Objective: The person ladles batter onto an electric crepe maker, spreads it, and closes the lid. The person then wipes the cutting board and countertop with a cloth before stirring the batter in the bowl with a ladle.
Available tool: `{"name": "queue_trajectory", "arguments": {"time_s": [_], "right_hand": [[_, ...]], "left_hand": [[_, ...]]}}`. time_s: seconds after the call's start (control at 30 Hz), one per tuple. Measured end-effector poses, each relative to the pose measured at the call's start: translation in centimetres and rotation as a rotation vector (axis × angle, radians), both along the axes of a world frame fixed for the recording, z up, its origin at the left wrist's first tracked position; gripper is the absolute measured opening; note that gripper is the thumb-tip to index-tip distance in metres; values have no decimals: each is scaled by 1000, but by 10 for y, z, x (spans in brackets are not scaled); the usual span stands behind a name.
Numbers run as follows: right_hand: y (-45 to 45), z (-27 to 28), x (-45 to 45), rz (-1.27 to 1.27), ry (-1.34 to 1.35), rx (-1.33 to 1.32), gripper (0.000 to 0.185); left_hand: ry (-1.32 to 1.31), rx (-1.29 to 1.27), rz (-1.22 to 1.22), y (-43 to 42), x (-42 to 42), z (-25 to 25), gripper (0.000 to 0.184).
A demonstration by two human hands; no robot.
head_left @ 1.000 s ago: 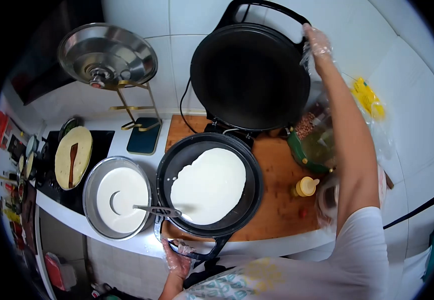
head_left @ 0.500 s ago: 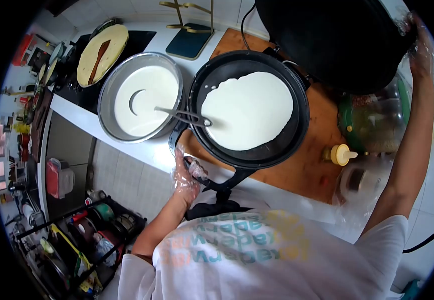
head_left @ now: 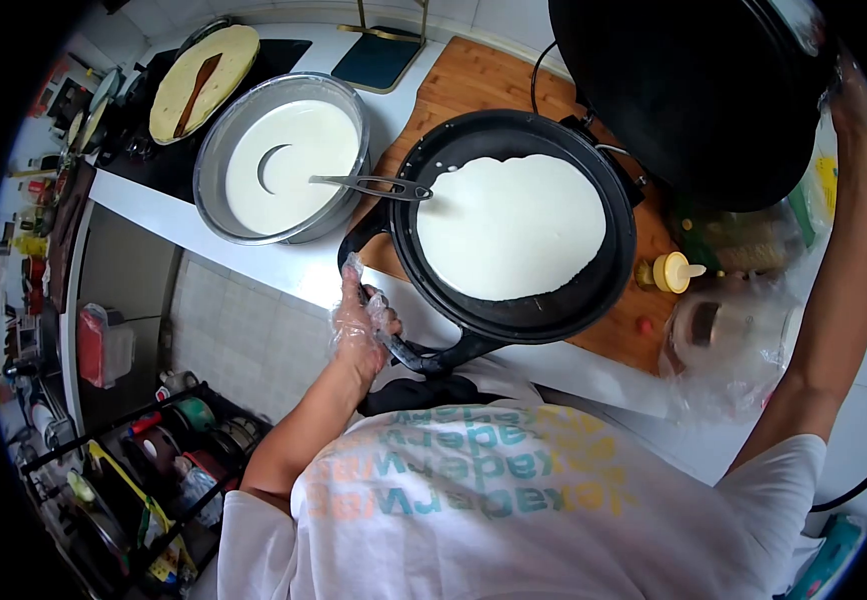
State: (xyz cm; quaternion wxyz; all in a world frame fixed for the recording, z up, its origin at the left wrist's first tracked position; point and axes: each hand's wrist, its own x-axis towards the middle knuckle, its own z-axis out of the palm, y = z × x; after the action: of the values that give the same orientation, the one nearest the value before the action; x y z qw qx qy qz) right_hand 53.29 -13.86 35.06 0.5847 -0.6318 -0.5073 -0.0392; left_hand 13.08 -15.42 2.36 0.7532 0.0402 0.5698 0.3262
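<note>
A round black pan (head_left: 594, 312) of an opened electric griddle holds a spread of white batter (head_left: 514, 228). My left hand (head_left: 359, 325), in a clear plastic glove, is wrapped round the pan's black handle (head_left: 444, 358). At the upper right my right hand (head_left: 854, 95), also gloved, is at the edge of the raised black lid (head_left: 694, 90), fingers closed on its handle, partly dark. To the left, a metal bowl (head_left: 209, 165) contains white batter, and a ladle (head_left: 379, 187) rests across its rim with its handle end over the pan's edge.
A wooden board (head_left: 454, 75) lies under the griddle. Right of it are a yellow-capped bottle (head_left: 672, 272), a plastic-wrapped container (head_left: 729, 330) and a green-rimmed jar (head_left: 754, 240). A flatbread (head_left: 229, 62) with a wooden spatula (head_left: 197, 95) sits upper left. A rack (head_left: 179, 440) stands lower left.
The view has tipped down and shifted. The pan has swung to the right relative to the bowl and board, with my left hand on its handle. The lid remains raised in my right hand.
</note>
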Motion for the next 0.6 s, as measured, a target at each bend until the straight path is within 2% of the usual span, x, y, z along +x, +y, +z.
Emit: {"name": "queue_trajectory", "arguments": {"time_s": [0.23,0.47,0.6], "right_hand": [[5,6,-43,7,-230,-20,31],[7,6,-59,-15,-329,-47,30],[8,-1,-80,33,-250,6,31]], "left_hand": [[-95,-48,-31,0,-6,-4,46],[-95,-48,-43,2,-6,-5,46],[-103,-55,-30,2,-5,-3,46]]}}
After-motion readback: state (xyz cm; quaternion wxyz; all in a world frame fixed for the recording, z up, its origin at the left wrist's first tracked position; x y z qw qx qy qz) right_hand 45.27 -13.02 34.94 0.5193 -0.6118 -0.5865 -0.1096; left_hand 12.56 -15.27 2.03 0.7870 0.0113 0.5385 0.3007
